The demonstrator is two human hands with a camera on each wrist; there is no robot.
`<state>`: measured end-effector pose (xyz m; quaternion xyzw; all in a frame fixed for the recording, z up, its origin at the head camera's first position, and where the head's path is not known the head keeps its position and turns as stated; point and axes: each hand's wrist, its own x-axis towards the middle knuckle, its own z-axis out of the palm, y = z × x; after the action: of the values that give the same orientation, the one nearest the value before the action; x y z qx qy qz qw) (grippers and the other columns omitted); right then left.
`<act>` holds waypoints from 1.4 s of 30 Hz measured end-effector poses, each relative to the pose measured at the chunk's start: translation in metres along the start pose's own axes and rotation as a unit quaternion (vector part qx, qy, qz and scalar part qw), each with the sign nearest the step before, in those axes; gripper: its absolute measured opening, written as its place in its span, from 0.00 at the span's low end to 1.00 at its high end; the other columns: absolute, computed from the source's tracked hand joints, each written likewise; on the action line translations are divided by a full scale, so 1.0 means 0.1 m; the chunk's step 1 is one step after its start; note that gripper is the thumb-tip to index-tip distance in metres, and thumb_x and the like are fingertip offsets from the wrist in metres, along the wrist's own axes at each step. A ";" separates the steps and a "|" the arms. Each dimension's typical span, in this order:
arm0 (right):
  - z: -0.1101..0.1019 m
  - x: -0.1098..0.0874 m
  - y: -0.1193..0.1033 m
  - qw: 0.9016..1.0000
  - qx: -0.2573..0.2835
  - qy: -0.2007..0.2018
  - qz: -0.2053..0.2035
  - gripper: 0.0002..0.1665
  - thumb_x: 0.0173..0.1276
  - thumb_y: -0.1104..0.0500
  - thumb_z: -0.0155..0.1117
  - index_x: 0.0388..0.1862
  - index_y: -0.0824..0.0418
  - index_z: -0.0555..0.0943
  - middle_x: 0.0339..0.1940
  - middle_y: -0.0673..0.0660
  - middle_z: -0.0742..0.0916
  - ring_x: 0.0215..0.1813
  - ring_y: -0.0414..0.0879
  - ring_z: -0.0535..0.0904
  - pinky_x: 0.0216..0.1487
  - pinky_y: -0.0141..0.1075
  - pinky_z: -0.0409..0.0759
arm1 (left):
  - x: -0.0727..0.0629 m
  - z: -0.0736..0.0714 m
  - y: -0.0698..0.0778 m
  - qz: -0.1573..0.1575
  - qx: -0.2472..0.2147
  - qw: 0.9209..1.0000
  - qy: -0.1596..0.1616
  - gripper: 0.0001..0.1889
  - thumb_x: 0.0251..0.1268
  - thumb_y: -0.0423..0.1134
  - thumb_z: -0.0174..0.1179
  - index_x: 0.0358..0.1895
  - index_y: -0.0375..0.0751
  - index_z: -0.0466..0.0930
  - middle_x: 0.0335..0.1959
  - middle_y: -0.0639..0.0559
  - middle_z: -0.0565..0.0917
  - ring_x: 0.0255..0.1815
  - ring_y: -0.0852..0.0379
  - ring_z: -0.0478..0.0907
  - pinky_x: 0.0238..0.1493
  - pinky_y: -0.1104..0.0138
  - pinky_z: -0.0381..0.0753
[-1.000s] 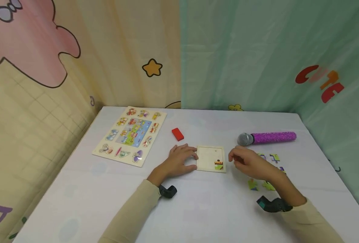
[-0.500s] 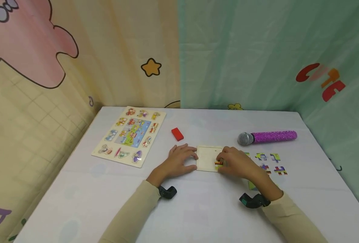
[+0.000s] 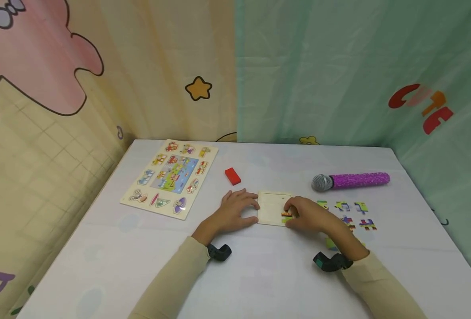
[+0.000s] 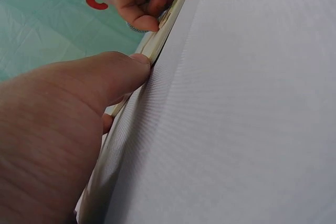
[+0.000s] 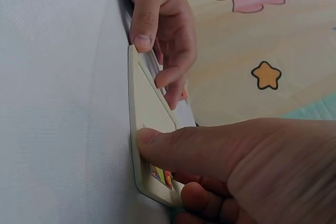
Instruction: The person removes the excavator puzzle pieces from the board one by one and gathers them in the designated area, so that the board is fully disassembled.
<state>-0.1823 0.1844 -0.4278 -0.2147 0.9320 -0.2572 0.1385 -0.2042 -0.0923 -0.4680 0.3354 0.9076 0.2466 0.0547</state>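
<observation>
A small, shallow cream puzzle board (image 3: 270, 208) lies flat on the table between both hands. My left hand (image 3: 235, 211) holds its left edge, with the thumb (image 4: 137, 62) at the near corner and bent fingers (image 5: 176, 69) against the rim. At the board's lower right corner, my right hand (image 3: 309, 214) pinches with thumb and curled fingers about the colourful puzzle pieces (image 3: 286, 214) set there. The right thumb (image 5: 149, 139) lies over the near rim. Part of the pieces and the board's right edge are hidden behind this hand.
Several loose puzzle pieces (image 3: 367, 224) lie to the right, some behind the right forearm. Beyond them is a purple glittery microphone (image 3: 359, 180). A red block (image 3: 233, 176) lies behind the left hand, and a large picture puzzle board (image 3: 171, 177) at the far left. Curtains (image 3: 319, 79) enclose the table.
My right hand has moved left from beside the loose pieces onto the board's lower right corner, and has stayed there over the last half second. The left hand keeps its place.
</observation>
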 end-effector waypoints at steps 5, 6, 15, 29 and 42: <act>0.02 0.03 0.07 0.998 0.068 -0.004 0.013 0.20 0.60 0.62 0.77 0.48 0.64 0.78 0.32 0.54 0.76 0.35 0.46 0.70 0.36 0.39 0.70 | 0.00 0.00 -0.01 -0.002 0.003 1.000 0.001 0.15 0.68 0.52 0.65 0.55 0.57 0.80 0.73 0.57 0.71 0.79 0.46 0.53 0.75 0.41 0.41; 0.02 0.03 0.08 0.997 0.071 -0.004 0.010 0.21 0.60 0.62 0.77 0.48 0.64 0.78 0.32 0.54 0.76 0.35 0.46 0.70 0.36 0.39 0.69 | 0.00 0.00 -0.01 -0.001 0.003 1.000 0.002 0.15 0.68 0.52 0.65 0.55 0.57 0.80 0.72 0.57 0.71 0.79 0.46 0.53 0.75 0.41 0.41; 0.02 0.01 0.10 0.997 0.074 0.020 -0.021 0.23 0.57 0.64 0.79 0.43 0.60 0.73 0.35 0.54 0.75 0.38 0.47 0.70 0.38 0.39 0.71 | -0.01 0.00 0.00 0.001 0.002 1.000 -0.002 0.16 0.68 0.52 0.65 0.56 0.58 0.80 0.73 0.57 0.71 0.79 0.45 0.53 0.75 0.41 0.40; -0.03 -0.02 0.10 0.997 0.064 0.017 -0.045 0.18 0.64 0.66 0.73 0.44 0.54 0.73 0.29 0.49 0.79 0.32 0.45 0.73 0.33 0.38 0.72 | 0.00 0.01 -0.01 -0.001 0.004 1.000 -0.001 0.16 0.68 0.52 0.65 0.55 0.58 0.81 0.72 0.58 0.71 0.79 0.46 0.53 0.75 0.41 0.40; -0.45 -0.23 0.12 0.992 0.107 0.047 -0.039 0.05 0.72 0.58 0.67 0.42 0.57 0.86 0.37 0.49 0.86 0.42 0.47 0.80 0.43 0.42 0.79 | 0.00 0.01 -0.03 -0.001 0.006 1.000 0.000 0.16 0.68 0.53 0.65 0.56 0.58 0.80 0.73 0.58 0.70 0.80 0.46 0.52 0.75 0.41 0.40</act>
<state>-0.1834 0.2236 -0.3936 -0.2227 0.8956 -0.3701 0.1063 -0.2052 -0.0940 -0.4708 0.3350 0.9093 0.2413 0.0524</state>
